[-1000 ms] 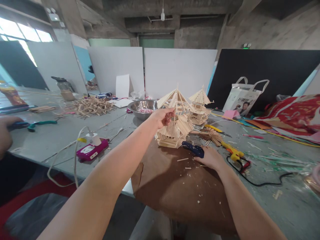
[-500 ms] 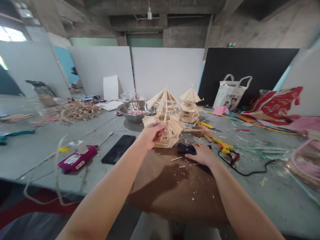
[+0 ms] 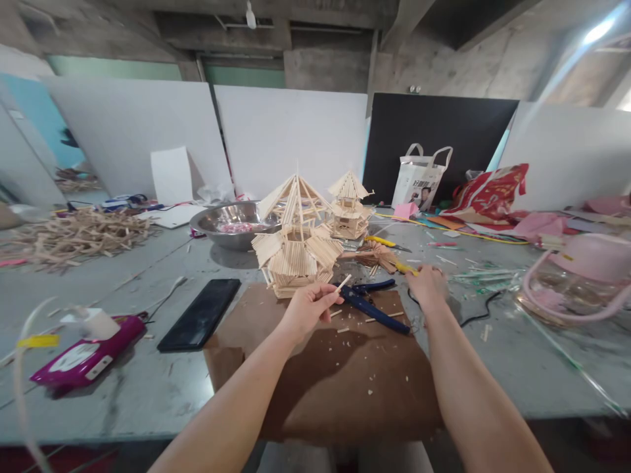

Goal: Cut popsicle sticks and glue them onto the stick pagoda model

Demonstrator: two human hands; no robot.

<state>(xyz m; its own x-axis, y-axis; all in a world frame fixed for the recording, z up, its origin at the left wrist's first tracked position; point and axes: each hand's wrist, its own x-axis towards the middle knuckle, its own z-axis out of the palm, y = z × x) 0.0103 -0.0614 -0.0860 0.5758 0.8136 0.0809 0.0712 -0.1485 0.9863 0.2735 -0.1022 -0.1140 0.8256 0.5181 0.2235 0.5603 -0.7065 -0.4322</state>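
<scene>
My left hand (image 3: 313, 307) pinches a short wooden stick (image 3: 344, 283), its free end pointing up and right. Just behind that hand stands a pagoda model (image 3: 296, 253) built of thin wooden sticks, with an open-framed pointed roof. To the right of my left hand, blue-handled pliers (image 3: 377, 312) lie with handles spread on a brown board (image 3: 355, 394). My right hand (image 3: 430, 289) is closed over a yellow glue gun (image 3: 407, 269); most of the tool is hidden under the hand. A second, smaller stick pagoda (image 3: 349, 209) stands farther back.
A black phone (image 3: 200, 315) and a purple power strip (image 3: 91, 351) lie at left. Behind are a steel bowl (image 3: 231, 226) and a stick pile (image 3: 79, 236). Yellow-handled cutters (image 3: 382, 242) lie beyond the board. A clear pink-rimmed container (image 3: 576, 279) stands at right.
My left hand has come forward from the pagoda, now showing a stick. My right hand has left the pliers and moved right onto the glue gun. The view has turned right.
</scene>
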